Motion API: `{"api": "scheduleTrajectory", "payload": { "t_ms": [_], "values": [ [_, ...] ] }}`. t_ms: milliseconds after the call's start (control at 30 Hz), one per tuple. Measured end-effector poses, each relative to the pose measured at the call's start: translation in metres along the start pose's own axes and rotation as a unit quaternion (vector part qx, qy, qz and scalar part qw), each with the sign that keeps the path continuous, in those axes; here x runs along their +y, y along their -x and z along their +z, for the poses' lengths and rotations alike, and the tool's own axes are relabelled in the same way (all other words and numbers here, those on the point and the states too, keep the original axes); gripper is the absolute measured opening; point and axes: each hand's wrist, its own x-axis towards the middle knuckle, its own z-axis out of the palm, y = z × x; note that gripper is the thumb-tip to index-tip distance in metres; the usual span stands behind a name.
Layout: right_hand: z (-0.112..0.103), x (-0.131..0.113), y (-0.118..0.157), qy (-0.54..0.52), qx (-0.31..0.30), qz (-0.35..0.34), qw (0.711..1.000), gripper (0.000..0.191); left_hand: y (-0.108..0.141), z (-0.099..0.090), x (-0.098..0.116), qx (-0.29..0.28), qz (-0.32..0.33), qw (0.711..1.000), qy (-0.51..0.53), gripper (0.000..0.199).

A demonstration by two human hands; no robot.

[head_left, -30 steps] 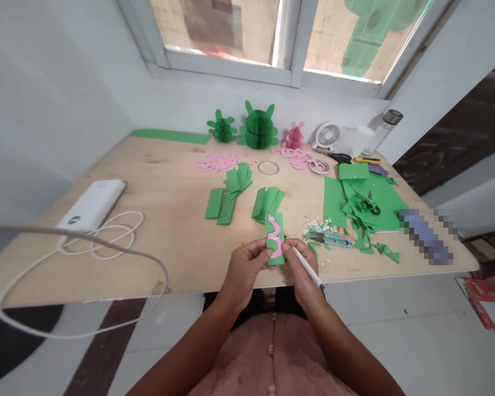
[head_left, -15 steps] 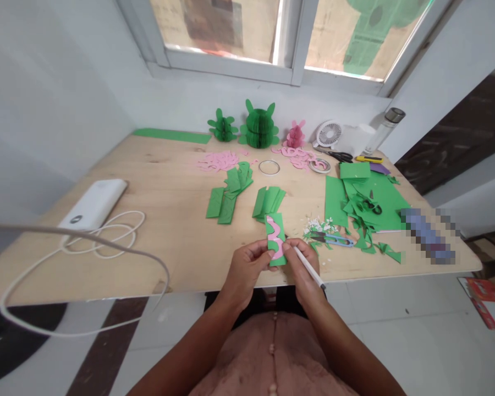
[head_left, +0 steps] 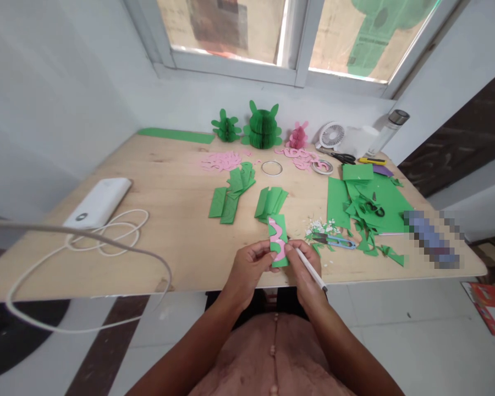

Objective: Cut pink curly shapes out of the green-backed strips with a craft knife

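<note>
Between my hands, over the table's front edge, is a small green paper strip with a wavy pink paper cutout lying flat on it. My left hand pinches the left side, its thumb on the pink cutout. From the right, my right hand grips the same strip with its thumb on top. A white pen is tucked in the right hand, its dark end pointing down toward my wrist. Just beyond the strip lies a stack of folded green paper pieces.
Blue thread snips lie by paper scraps on the right, near black-handled scissors. Pink cutouts, tape rolls and green paper figures stand or lie farther back. A white power bank with a looped cable is at left.
The whole view has shifted slightly. Both hands still hold the strip and pink cutout almost as before, and the pen stays in the right hand.
</note>
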Motion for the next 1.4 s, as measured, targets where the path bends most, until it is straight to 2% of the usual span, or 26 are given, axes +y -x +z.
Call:
{"api": "scheduleTrajectory", "payload": {
  "t_ms": [367, 867, 1133, 1400],
  "values": [
    [-0.0009, -0.0003, 0.0001, 0.042, -0.004, -0.027, 0.999, 0.027, -0.0030, 0.0021, 0.0081, 0.056, 0.004, 0.998, 0.029, 0.033],
    [-0.0009, 0.0009, -0.0012, 0.053, -0.020, -0.033, 0.998, 0.027, -0.0078, 0.0005, 0.0061, 0.063, -0.004, 0.997, 0.044, 0.031],
    [-0.0020, 0.0037, -0.0020, 0.066, 0.006, -0.037, 0.997, 0.024, -0.0097, -0.0037, 0.0045, 0.070, -0.006, 0.996, 0.053, 0.030],
    [-0.0028, 0.0059, 0.0019, 0.050, -0.037, -0.017, 0.998, 0.023, -0.0088, -0.0053, 0.0022, 0.070, -0.012, 0.996, 0.058, 0.028]
  ]
}}
